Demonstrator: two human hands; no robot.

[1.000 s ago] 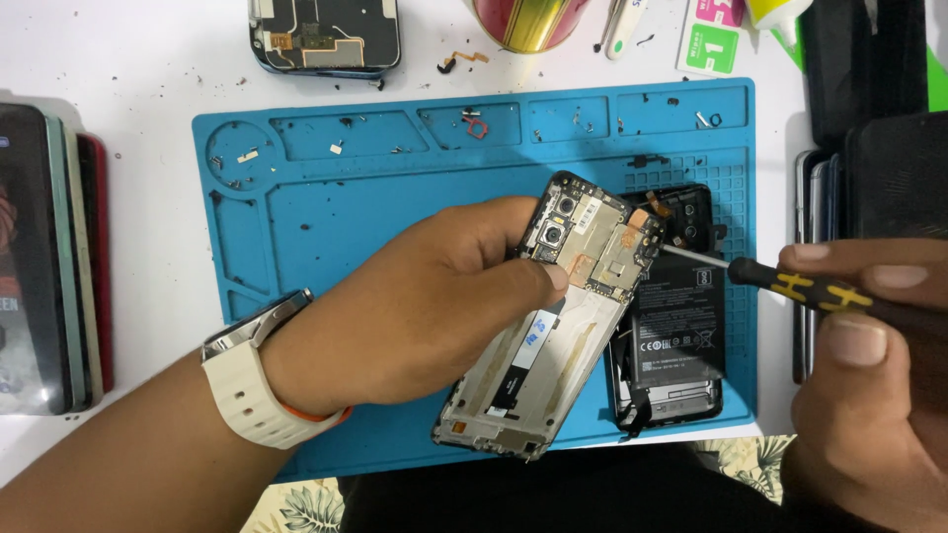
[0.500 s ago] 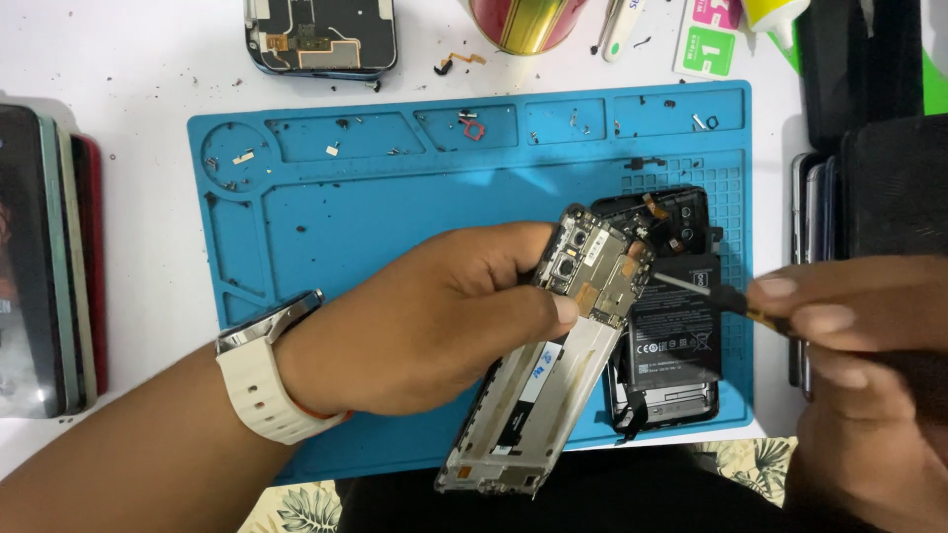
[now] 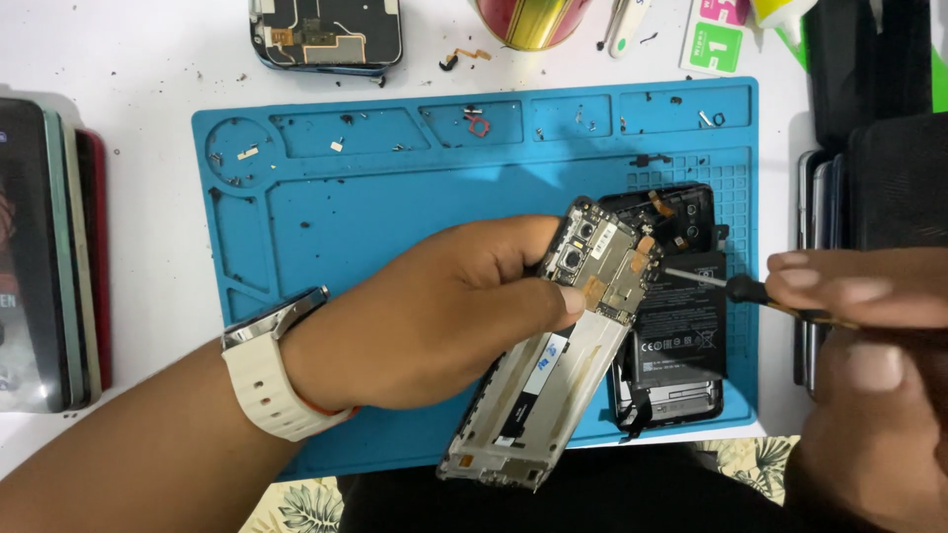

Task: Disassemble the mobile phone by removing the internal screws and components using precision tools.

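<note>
The left hand (image 3: 434, 316) grips a phone frame (image 3: 553, 365) by its top end, thumb pressed on the board (image 3: 607, 262), and tilts it up off the blue mat (image 3: 395, 207), likely to bring the board to the tool. The right hand (image 3: 869, 326) pinches a screwdriver (image 3: 736, 288), tip at the board's right edge; whether it touches a screw is unclear. Under the frame, a rear shell with battery (image 3: 681, 326) lies flat on the mat
</note>
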